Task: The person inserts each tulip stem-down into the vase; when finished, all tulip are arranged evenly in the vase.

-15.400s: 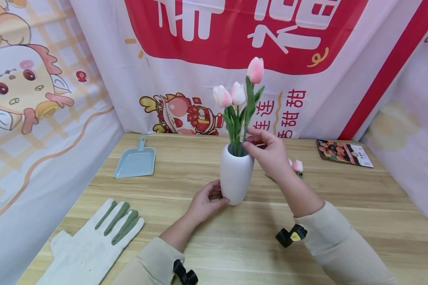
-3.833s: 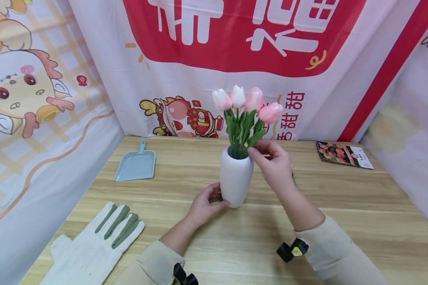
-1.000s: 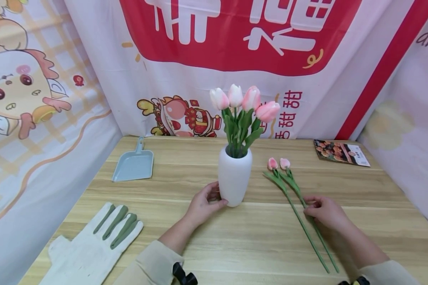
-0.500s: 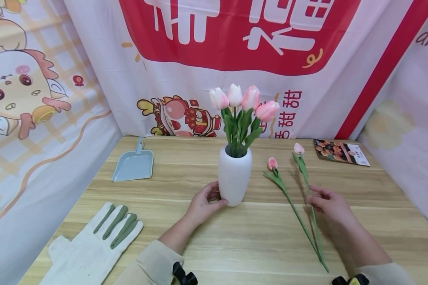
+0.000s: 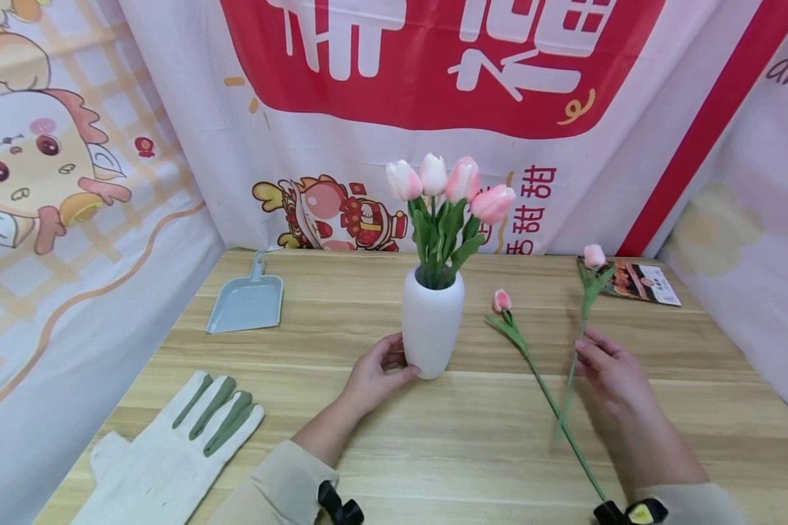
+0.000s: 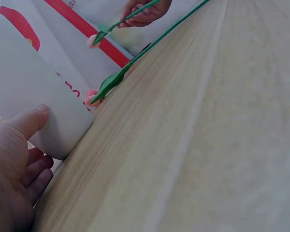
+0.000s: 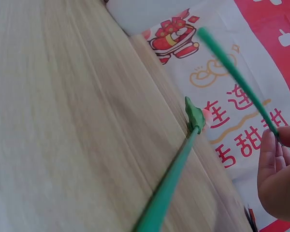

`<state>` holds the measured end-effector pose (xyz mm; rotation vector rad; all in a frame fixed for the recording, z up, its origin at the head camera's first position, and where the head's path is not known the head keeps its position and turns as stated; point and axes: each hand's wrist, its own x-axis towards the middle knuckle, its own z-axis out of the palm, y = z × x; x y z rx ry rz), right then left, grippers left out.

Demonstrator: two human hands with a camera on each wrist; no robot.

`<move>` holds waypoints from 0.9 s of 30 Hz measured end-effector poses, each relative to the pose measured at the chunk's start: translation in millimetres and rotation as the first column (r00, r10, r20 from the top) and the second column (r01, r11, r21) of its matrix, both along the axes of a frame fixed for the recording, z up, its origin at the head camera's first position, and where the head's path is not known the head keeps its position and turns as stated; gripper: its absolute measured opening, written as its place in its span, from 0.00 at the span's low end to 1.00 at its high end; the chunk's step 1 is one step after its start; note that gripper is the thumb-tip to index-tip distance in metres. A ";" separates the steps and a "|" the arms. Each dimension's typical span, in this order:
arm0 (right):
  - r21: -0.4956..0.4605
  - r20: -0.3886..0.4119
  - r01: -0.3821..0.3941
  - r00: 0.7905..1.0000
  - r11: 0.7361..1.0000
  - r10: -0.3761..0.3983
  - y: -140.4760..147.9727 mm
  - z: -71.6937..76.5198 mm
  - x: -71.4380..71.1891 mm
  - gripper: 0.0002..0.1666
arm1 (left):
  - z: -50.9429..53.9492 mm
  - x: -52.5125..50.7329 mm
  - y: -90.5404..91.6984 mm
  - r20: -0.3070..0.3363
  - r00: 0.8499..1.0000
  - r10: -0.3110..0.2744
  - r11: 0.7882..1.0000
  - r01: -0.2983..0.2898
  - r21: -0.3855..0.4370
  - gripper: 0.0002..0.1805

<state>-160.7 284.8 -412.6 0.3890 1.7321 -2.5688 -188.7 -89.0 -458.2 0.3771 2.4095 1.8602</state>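
- And here stands the white vase (image 5: 433, 335), upright on the wooden table (image 5: 492, 452), its mouth uncovered because the left hand (image 5: 376, 375) takes it low down.
- That left hand wraps the base, thumb on the near side and fingers curled about the left: a snug hold, probably to steady a narrow foot under top-heavy blooms.
- Up top, four tulips (image 5: 441, 237) lean out over the vase's rim; their stems rest inside, and the opening seems to let the heads fan apart.
- Over to the right of the vase, the right hand (image 5: 617, 372) has thumb and fingers closed in a light pinch round the stem of the held tulip (image 5: 591, 288); so thin a stalk hardly calls for a fist.
- Look at the right wrist view: the cut end pokes into the air, so gripping partway along leaves that lower length bare and free.
- Between vase and right hand lies the loose tulip (image 5: 516, 337), bloom pointing away from the person, stem running nearer, likely laid for easy picking up.
- Left of the vase, the dustpan (image 5: 246, 302) farther back and the glove (image 5: 171, 459) nearer, both untouched, seemingly parked aside.
- Far right of the vase, the printed packet (image 5: 646, 283), partly hidden by the held tulip; whether they touch, I cannot tell.
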 end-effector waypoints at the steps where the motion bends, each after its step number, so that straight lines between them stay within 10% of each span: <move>1: -0.020 0.000 0.010 1.000 1.000 -0.010 -1.0 0.2 -0.1 0.16 | 0.1 -0.1 0.0 -0.002 1.000 0.000 1.000 0.000 0.000 0.33; 11: -0.213 0.021 0.152 0.988 0.965 -0.151 -14.9 2.3 -6.8 0.15 | -2.2 -2.0 -0.7 0.004 1.000 -0.003 1.000 0.003 -0.006 0.33; 27: -0.276 0.042 0.415 0.906 0.867 -0.421 -35.6 11.7 -17.5 0.24 | 1.0 -0.1 -0.6 -0.009 1.000 -0.008 1.000 0.008 -0.004 0.33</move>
